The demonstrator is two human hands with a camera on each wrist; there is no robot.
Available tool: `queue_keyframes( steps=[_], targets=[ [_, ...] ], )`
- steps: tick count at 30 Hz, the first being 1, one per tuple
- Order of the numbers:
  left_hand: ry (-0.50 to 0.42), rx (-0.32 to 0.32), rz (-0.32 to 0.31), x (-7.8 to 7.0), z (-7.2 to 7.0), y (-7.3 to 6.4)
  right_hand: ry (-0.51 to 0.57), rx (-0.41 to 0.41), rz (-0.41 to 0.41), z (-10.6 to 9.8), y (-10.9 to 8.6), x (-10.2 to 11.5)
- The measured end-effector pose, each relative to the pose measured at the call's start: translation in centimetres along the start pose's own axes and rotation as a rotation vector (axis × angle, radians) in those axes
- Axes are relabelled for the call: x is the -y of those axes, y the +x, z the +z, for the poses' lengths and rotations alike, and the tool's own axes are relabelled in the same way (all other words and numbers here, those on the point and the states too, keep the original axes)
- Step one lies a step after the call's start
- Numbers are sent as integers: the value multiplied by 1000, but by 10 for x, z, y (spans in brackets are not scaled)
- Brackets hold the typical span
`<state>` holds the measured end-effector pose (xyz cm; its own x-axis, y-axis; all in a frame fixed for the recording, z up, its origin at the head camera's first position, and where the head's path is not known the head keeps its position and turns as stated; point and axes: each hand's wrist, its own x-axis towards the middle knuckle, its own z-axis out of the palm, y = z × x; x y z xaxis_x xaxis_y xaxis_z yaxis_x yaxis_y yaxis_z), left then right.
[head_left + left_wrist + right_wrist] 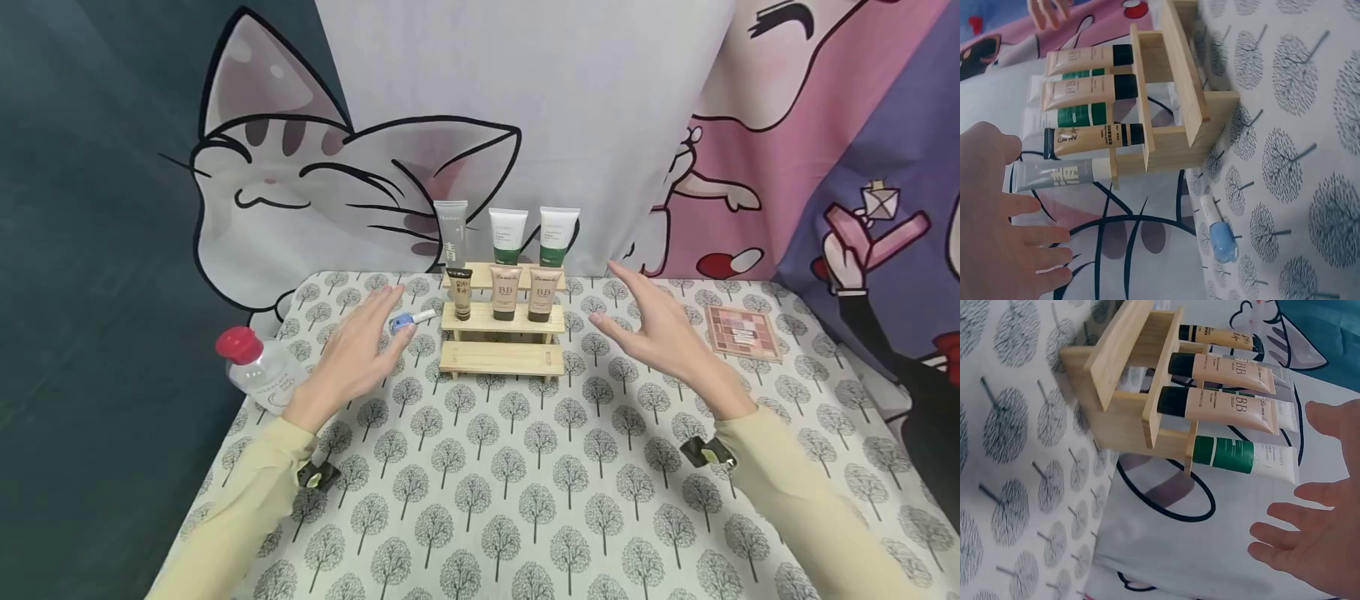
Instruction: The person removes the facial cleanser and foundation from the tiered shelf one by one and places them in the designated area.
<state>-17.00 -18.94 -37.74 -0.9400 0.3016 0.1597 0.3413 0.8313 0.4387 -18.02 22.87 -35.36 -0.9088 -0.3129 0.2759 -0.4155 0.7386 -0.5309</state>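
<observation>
Display stand [501, 357], wooden, three tiers, is located at the centre of the head frame on the patterned surface [495, 487], between the left hand [356, 350] and the right hand [656, 329]; neither touches it. On both hands the fingers are extended and slightly spread, pinching nothing. Caution: tubes stand upright on their caps, so a sideways knock or uneven lift of the stand would likely topple them. Lowering the left hand carelessly could set the polish bottle [402, 323] rolling, as it lies on its side; a leftward sweep of that arm could tip the red-capped bottle [264, 375]. Count: one stand; six tubes, namely one grey tube [452, 233], two white-and-green tubes [507, 233], one gold tube [462, 295] and two beige tubes [506, 292]; one polish bottle; one red-capped bottle, left of frame; one palette [743, 333], right of frame.
</observation>
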Motion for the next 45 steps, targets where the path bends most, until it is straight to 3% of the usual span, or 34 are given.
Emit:
queue_keyframes(
  steps=[9,19,33,39,45],
  targets=[
    [-194,-27,-85,6,14,7,173,-101,-22,16,16,-1],
    [-458,-91,-137,11,56,18,387,-86,45,36,32,-1],
    [-574,17,-258,20,101,21,547,-69,120,69,43,-4],
    [-620,15,-274,20,113,23,592,-82,133,80,45,-3],
    [-669,10,-290,16,123,27,558,-110,187,92,47,-2]
  ],
)
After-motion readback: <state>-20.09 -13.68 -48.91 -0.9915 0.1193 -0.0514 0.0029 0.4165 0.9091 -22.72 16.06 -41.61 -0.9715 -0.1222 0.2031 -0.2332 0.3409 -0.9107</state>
